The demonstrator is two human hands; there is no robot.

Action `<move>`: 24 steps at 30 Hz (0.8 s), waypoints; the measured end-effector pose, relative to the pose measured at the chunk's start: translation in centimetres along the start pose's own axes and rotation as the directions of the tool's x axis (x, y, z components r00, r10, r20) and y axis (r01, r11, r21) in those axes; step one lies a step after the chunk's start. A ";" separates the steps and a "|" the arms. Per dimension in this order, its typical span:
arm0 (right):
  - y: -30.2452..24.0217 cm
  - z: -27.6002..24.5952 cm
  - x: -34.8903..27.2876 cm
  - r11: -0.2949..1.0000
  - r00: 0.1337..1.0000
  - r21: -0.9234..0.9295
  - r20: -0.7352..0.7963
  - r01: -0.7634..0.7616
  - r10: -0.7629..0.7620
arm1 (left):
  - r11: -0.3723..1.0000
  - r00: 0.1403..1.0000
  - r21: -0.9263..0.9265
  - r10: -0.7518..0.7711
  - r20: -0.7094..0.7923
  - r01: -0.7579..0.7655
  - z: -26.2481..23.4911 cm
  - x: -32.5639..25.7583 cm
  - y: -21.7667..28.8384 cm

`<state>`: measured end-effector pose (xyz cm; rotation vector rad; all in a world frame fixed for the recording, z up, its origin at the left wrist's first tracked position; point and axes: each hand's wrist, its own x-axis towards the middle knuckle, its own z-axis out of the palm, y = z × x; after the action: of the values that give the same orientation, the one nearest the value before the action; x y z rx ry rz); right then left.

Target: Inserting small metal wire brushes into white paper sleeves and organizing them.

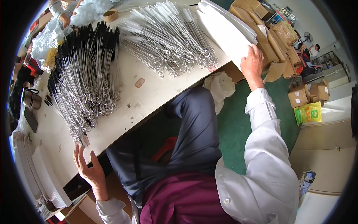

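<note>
My right hand [253, 65] is at the near right corner of a stack of white sheets [227, 31], its fingers closed on the sheet edge. My left hand [90, 170] is at the table's front edge with fingers stretched out and apart, holding nothing. Its fingertips are just below the ring ends of a pile of black-bristled wire brushes [87, 74]. Farther along the table lies a second pile of wire brushes with whitish bristles [167, 37], their looped ends toward me.
A roll of tape [110, 15] and clear plastic bags [46, 43] lie behind the brushes. A metal cup [31, 98] stands at the far left. Cardboard boxes [274, 44] crowd the right side. A white bag [219, 89] hangs below the table edge. People are in the background.
</note>
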<state>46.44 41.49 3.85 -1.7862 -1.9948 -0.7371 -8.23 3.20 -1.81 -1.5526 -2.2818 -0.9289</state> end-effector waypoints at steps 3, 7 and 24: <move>0.6 0.1 -0.3 0.992 0.998 0.115 -0.037 -0.051 0.056 | 0.999 0.999 -0.004 0.033 -0.004 -0.033 -0.3 0.4 0.6; -0.5 -1.4 0.6 0.936 0.974 0.353 -0.217 0.018 0.064 | 0.999 0.998 0.003 0.045 -0.037 -0.045 -1.5 1.1 1.8; -26.3 -14.2 -11.8 0.109 0.536 0.846 -0.227 0.523 -0.813 | 0.858 0.798 -0.183 0.514 0.315 -0.480 0.8 5.0 12.7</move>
<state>20.95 21.89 4.59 -0.2468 -2.6589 0.4557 1.21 10.48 4.82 -2.3716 -1.8651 -0.6538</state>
